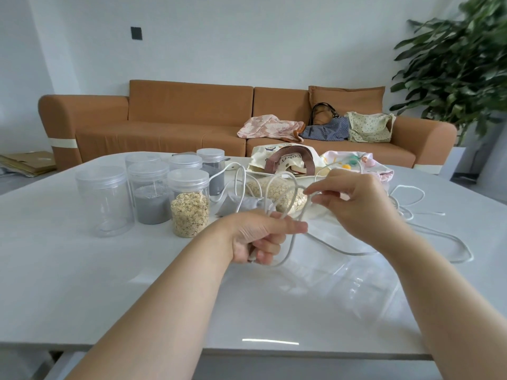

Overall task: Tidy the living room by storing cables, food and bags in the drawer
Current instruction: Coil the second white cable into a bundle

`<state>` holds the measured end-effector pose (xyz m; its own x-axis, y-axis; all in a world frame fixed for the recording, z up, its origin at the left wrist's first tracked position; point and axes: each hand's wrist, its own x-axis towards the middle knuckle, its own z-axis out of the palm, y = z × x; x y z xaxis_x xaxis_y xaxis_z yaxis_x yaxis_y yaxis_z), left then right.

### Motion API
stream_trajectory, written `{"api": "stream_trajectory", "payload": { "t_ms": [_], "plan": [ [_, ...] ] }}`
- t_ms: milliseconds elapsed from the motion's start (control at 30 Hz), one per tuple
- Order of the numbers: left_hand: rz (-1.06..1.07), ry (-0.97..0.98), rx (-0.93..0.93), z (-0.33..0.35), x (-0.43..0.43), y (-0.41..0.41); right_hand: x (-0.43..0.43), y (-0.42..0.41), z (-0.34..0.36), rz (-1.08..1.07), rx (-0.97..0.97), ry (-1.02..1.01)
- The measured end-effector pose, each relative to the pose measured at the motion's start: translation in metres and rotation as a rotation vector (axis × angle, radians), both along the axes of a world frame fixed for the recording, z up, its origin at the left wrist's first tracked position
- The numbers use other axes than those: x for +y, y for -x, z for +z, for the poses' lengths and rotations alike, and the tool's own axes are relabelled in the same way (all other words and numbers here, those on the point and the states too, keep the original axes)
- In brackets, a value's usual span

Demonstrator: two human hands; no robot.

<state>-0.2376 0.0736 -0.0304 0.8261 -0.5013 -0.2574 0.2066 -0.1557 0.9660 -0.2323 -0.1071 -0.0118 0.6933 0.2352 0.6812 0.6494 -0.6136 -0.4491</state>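
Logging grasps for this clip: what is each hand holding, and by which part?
Both hold the white cable. The left hand grips the gathered loops near one end; the right hand pinches a free stretch further along.

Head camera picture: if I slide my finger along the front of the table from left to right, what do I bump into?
empty clear jar → jar of grey powder → jar of oats → left hand, gripping the white cable → right hand, pinching that cable
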Motion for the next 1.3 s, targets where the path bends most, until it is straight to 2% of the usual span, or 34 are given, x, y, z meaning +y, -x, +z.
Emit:
{"api": "stream_trajectory", "payload": {
  "t_ms": [200, 333, 400, 500, 633, 800, 900, 967, 1067, 1200, 1300],
  "plan": [
    [-0.049, -0.122, -0.045, 0.0, -0.006, 0.005, 0.009, 0.001, -0.002, 0.002, 0.033, -0.151],
    [-0.089, -0.191, -0.045, -0.003, -0.01, 0.006, 0.012, -0.001, -0.003, -0.035, 0.092, -0.139],
    [-0.127, -0.211, -0.045, -0.003, -0.011, 0.008, 0.012, 0.0, 0.0, 0.003, 0.186, -0.158],
    [-0.175, -0.183, -0.05, -0.003, -0.012, 0.01, 0.009, 0.003, 0.005, 0.162, 0.388, -0.267],
    [-0.251, -0.1, -0.067, -0.004, -0.014, 0.011, 0.002, 0.0, 0.007, 0.342, 0.549, -0.442],
    [-0.308, -0.043, 0.014, -0.002, -0.009, 0.012, -0.015, -0.01, 0.003, 0.779, 0.901, -0.539],
    [-0.408, -0.051, -0.017, 0.0, -0.006, 0.015, -0.02, -0.011, 0.001, 0.92, 0.991, -0.574],
    [-0.432, -0.034, -0.021, -0.001, -0.005, 0.013, -0.017, -0.01, 0.0, 0.873, 1.022, -0.656],
    [-0.46, -0.083, -0.049, -0.003, -0.006, 0.013, -0.008, -0.009, -0.002, 0.655, 0.941, -0.75],
    [-0.417, -0.206, -0.086, -0.003, -0.011, 0.016, 0.001, -0.007, -0.002, 0.41, 0.735, -0.699],
    [-0.317, -0.15, -0.078, -0.004, -0.013, 0.013, 0.001, -0.007, -0.003, 0.381, 0.675, -0.694]
  ]
}}
